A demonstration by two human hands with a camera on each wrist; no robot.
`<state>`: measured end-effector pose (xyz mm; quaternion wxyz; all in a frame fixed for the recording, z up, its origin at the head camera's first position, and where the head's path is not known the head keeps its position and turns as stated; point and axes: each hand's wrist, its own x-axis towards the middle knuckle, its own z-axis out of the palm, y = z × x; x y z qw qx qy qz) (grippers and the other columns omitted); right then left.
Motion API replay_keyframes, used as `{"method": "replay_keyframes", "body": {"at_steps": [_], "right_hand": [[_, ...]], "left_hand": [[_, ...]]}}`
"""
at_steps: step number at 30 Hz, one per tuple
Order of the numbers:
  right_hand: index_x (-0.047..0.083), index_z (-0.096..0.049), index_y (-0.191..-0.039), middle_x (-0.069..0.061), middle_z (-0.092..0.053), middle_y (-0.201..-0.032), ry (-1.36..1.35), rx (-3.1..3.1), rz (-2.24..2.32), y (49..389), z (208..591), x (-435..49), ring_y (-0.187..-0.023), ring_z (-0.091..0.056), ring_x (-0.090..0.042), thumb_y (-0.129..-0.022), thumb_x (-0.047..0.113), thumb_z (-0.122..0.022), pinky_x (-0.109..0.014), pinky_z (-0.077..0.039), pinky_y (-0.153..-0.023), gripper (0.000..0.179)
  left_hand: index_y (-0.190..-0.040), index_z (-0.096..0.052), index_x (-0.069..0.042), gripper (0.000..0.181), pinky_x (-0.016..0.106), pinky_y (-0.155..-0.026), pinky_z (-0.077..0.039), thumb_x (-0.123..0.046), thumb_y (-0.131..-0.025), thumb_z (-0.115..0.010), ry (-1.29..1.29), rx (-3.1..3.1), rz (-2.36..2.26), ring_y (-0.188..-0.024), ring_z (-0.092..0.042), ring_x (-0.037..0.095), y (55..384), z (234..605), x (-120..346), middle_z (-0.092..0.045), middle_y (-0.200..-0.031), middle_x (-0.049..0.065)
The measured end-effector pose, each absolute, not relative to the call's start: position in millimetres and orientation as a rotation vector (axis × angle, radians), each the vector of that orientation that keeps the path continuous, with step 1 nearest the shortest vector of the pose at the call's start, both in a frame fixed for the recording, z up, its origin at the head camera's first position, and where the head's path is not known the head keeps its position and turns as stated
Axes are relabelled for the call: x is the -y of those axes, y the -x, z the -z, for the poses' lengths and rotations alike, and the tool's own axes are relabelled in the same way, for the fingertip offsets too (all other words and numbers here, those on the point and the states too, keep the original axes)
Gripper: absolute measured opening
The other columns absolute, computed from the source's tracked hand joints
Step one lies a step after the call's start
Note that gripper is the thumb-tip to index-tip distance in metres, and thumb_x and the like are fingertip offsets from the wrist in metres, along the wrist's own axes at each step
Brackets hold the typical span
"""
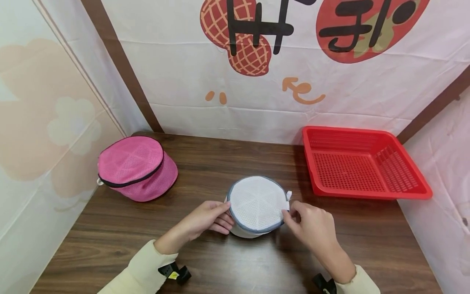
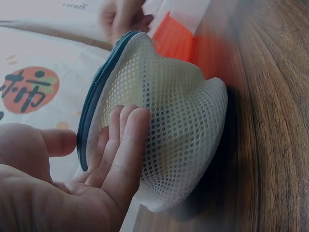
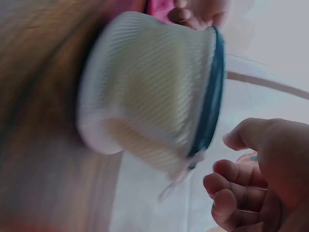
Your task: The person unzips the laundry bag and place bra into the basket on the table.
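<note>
Thumb and fingers of the left hand grasp the near left rim of a white mesh bag, thumb at the zip band, fingertips against the side wall. The right hand is released: its fingers are loosely bent beside the bag's white tab, and the right wrist view shows a gap to the bag. The bag stands at the middle front of the tabletop, lid on; a yellowish tone shows through the mesh, contents not determinable. A pink mesh bag, lid also on, sits at the left edge near the side cloth; its contents are hidden. A red basket at the right rear shows its perforated floor, its right corner reaching past the table's edge as seen from the head. Wood surface separates all three containers, widest to the left. Both bags are round, of soft open mesh, the white one with sagging walls; the basket is rigid, rectangular, with flared slotted sides. The table is dark wood grain; printed cloth hangs behind.
</note>
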<state>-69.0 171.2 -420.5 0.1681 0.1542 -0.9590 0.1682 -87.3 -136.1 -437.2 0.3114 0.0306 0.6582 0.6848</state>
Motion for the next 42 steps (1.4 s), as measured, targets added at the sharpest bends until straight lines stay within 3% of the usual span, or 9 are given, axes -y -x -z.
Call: {"method": "replay_keyframes", "body": {"at_steps": [11, 18, 32, 42], "right_hand": [[0.024, -0.051, -0.067, 0.015, -0.038, -0.056, -0.768, 2.719, -0.456, 81.2, 398.2, -117.2, -0.049, -0.035, -0.004, -0.086, 0.035, -0.079, -0.023, -0.03, -0.042, 0.037], [0.021, -0.05, -0.068, 0.011, -0.043, -0.057, -0.96, 2.649, -0.389, 78.5, 407.2, -90.6, -0.049, -0.048, -0.01, -0.087, 0.04, -0.077, -0.027, -0.033, -0.041, 0.038], [0.02, -0.052, -0.067, 0.008, -0.046, -0.057, -0.976, 2.572, -0.264, 74.1, 420.7, -75.2, -0.048, -0.055, -0.012, -0.087, 0.034, -0.075, -0.03, -0.041, -0.037, 0.034], [0.017, -0.054, -0.069, 0.004, -0.048, -0.06, -0.957, 2.624, -0.268, 72.0, 419.4, -73.7, -0.051, -0.057, -0.016, -0.087, 0.038, -0.075, -0.031, -0.046, -0.04, 0.035]], "left_hand": [[-0.11, -0.059, 0.012, 0.036, 0.034, -0.076, -0.064, -0.021, -0.11, -0.045, -0.11, -1.689, -1.85, -0.078, -0.07, 0.017, 86.7, 441.5, 132.3, -0.07, -0.087, 0.012], [-0.112, -0.059, 0.012, 0.035, 0.033, -0.077, -0.064, -0.02, -0.11, -0.045, -0.139, -1.661, -1.872, -0.079, -0.071, 0.017, 86.8, 445.1, 130.3, -0.071, -0.089, 0.011], [-0.11, -0.06, 0.013, 0.041, 0.032, -0.078, -0.064, -0.022, -0.112, -0.039, -0.138, -1.628, -1.928, -0.078, -0.071, 0.015, 83.2, 444.8, 130.7, -0.072, -0.087, 0.008], [-0.105, -0.06, 0.01, 0.034, 0.032, -0.077, -0.064, -0.014, -0.112, -0.037, -0.153, -1.595, -1.936, -0.079, -0.071, 0.016, 84.1, 447.8, 130.2, -0.071, -0.085, 0.007]]}}
